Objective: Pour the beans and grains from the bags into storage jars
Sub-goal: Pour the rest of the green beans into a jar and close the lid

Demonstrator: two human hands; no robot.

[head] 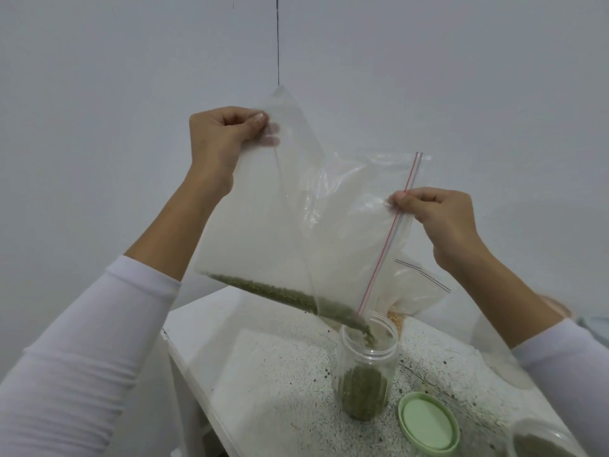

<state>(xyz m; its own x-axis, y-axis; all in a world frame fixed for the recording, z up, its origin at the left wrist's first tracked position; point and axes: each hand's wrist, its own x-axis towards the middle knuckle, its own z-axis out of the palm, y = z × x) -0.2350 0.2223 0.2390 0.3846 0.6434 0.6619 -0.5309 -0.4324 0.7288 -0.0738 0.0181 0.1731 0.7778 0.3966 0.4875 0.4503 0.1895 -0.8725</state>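
Observation:
A large clear zip bag with a red zip strip hangs tilted above the table. My left hand pinches its raised bottom corner at the upper left. My right hand pinches the zip edge on the right. Green beans lie along the bag's low fold and run out of its lowest corner into an open clear jar. The jar stands upright on the speckled table and is roughly half full of green beans.
A light green lid lies flat on the table just right of the jar. Another jar holding green contents shows at the bottom right corner. A second clear bag with pale grains sits behind the jar. The table's left edge is close.

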